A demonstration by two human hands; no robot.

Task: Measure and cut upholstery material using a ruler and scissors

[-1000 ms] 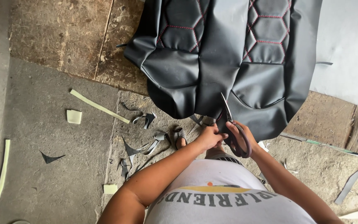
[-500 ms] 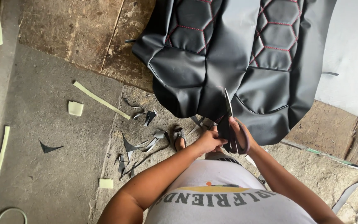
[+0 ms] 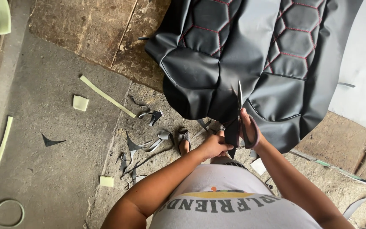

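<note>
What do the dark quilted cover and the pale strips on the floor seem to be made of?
Cover: likely faux leather, smooth with a dull sheen, red-stitched hexagons. Pale strips: probably foam, matte yellowish, thick-edged. Scissors in the right hand: metal blades.

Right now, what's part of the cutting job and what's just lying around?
In use:
- scissors in right hand
- black seat cover, edge pinched by left hand

Lying about:
- black offcuts
- pale foam strips
- cord loop
</note>
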